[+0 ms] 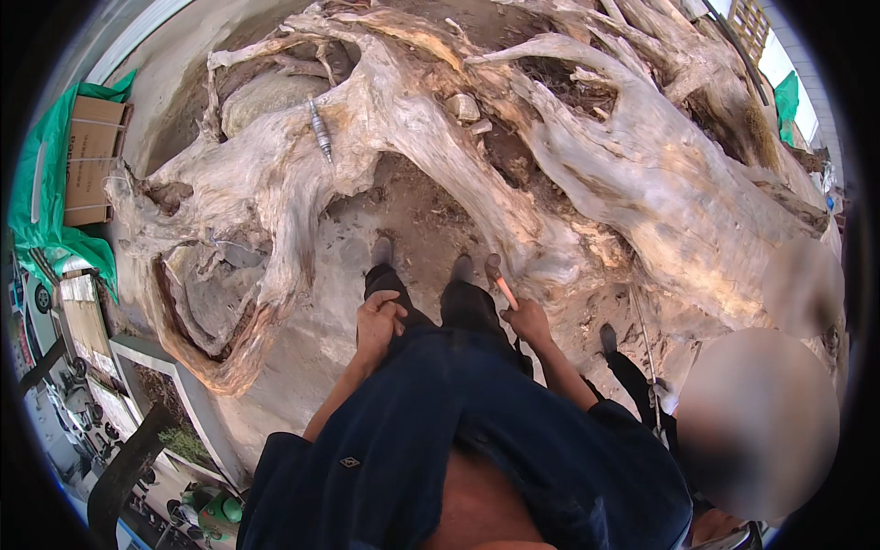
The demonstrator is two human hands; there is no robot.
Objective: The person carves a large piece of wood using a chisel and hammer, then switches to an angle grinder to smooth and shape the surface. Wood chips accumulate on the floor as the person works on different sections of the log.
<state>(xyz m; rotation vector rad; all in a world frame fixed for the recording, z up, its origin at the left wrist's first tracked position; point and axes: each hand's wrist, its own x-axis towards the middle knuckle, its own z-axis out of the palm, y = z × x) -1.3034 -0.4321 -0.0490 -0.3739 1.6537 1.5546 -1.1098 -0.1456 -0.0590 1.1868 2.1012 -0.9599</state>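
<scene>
My right hand (pixel 529 323) is closed around a hammer (pixel 503 287) with an orange handle, its small head pointing away from me over the ground. My left hand (pixel 378 325) hangs beside my left thigh, fingers loosely bent and somewhat apart, with nothing visible in it. In front of my feet spreads a huge pale, weathered tree root (pixel 403 101) with twisting limbs. On one limb, ahead and to the left, lies a slim grey cylindrical tool (pixel 320 130), which looks like a grinder handpiece. The hammer head is near the root but apart from it.
Close on my right stands another person (pixel 632 378) in dark trousers, a thin rod or cord (pixel 645 344) beside them. A cardboard box (pixel 94 160) under green sheeting (pixel 41 197) sits at the far left. A concrete-edged planter (pixel 197 403) and vehicles are lower left.
</scene>
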